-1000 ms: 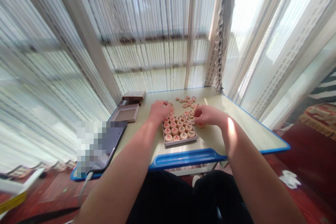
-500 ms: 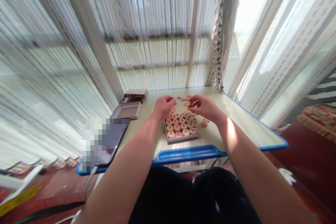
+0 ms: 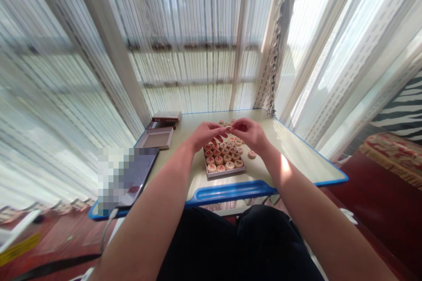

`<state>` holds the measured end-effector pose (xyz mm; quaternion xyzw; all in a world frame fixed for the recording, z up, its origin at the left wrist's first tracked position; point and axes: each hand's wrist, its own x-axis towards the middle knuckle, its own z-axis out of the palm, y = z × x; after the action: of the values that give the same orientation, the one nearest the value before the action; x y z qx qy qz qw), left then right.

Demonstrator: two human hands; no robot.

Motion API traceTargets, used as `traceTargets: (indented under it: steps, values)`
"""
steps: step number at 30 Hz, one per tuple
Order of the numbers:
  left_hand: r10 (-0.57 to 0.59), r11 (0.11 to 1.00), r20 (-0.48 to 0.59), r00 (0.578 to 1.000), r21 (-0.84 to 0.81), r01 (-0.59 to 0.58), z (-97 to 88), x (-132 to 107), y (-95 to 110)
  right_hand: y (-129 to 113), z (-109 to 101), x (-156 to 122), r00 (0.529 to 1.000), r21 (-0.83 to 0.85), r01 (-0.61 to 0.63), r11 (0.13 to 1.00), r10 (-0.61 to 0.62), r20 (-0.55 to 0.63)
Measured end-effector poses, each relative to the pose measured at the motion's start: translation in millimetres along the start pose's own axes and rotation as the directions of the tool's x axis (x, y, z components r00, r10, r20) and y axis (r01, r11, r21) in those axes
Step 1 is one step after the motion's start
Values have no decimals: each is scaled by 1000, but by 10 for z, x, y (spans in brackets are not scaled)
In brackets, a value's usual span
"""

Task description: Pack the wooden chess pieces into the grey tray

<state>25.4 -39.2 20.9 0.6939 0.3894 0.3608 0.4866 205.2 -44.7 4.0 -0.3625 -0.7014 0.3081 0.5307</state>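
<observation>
Over the far edge of a shallow box (image 3: 227, 174), my left hand (image 3: 207, 135) and my right hand (image 3: 248, 134) meet at the fingertips. A round wooden Chinese chess piece (image 3: 228, 127) is pinched between them, mostly covered by the fingers. Both hands are closed on it. Below, the box holds rows of chess pieces (image 3: 226, 158), red characters on the left and black on the right. My left fingers hide part of its back row. Loose pieces (image 3: 238, 142) lie behind and beside the box, and one red piece (image 3: 252, 154) sits to its right.
At the table's left are an empty box tray (image 3: 158, 139), a stacked box (image 3: 167, 116) and a dark tablet (image 3: 140, 175), partly pixelated, with a cable (image 3: 107, 228). A blue trough (image 3: 232, 191) edges the table (image 3: 296, 158) in front. Sheer curtains (image 3: 198, 66) hang behind.
My hands have come together from apart, and a chess piece now shows between their fingertips. The view has shifted slightly, and the boxed pieces look the same.
</observation>
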Motion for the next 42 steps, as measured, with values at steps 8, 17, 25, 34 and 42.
traceTargets:
  steps: [8, 17, 25, 34, 42]
  values:
    - [42, 999, -98, 994, 35, -39, 27, 58, -17, -72, 64, -38, 996, -18, 53, 998, -51, 77]
    - [64, 982, -113, 991, 186, -42, 27, 60, -41, -74, 27, -32, 975, -354, 196, 915, -142, 172]
    - [283, 609, -290, 914, 791, 62, -68, 90, -179, -342, 42, -171, 918, -449, 269, 852, -87, 386]
    - [368, 568, -328, 870, 820, 69, -43, 51, -120, -488, 333, -789, 957, -466, 285, 838, -221, 188]
    - [143, 612, -279, 950, 779, 137, 23, -763, -244, -298, 393, -818, 961, -576, 276, 769, -224, 160]
